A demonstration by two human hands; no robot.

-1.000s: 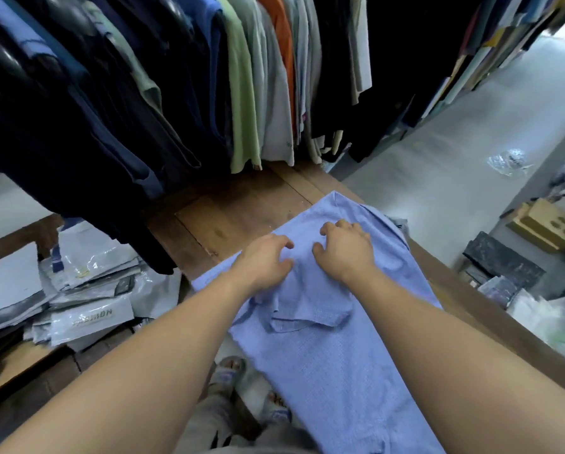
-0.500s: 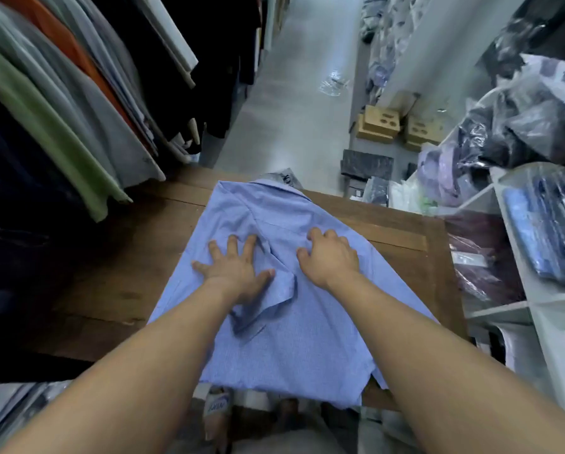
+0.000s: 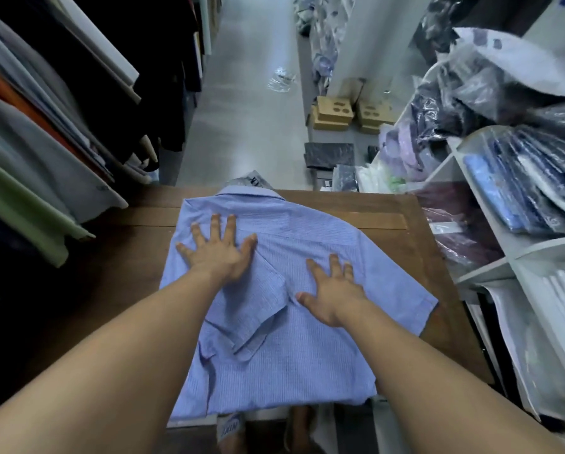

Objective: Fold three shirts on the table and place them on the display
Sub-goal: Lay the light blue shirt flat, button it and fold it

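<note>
A light blue short-sleeved shirt (image 3: 307,355) lies face down on the wooden table (image 3: 438,257), collar at the far edge, hem hanging over the near edge. Its left sleeve is folded in over the back; the right sleeve spreads out to the right. My left hand (image 3: 220,253) presses flat on the folded left part, fingers spread. My right hand (image 3: 335,291) lies flat on the shirt's middle, fingers straight. White display shelves (image 3: 490,273) with bagged shirts stand at the right.
Hanging clothes (image 3: 45,165) crowd the left side, close over the table. Bagged garments (image 3: 504,93) pile on top of the shelves. Cardboard boxes (image 3: 333,116) and packets lie on the grey aisle floor (image 3: 248,126) beyond the table.
My view swung right toward the aisle and shelves. Both hands went from bunched at the shirt's centre to flat and spread apart, the left sliding outward and the right back toward me.
</note>
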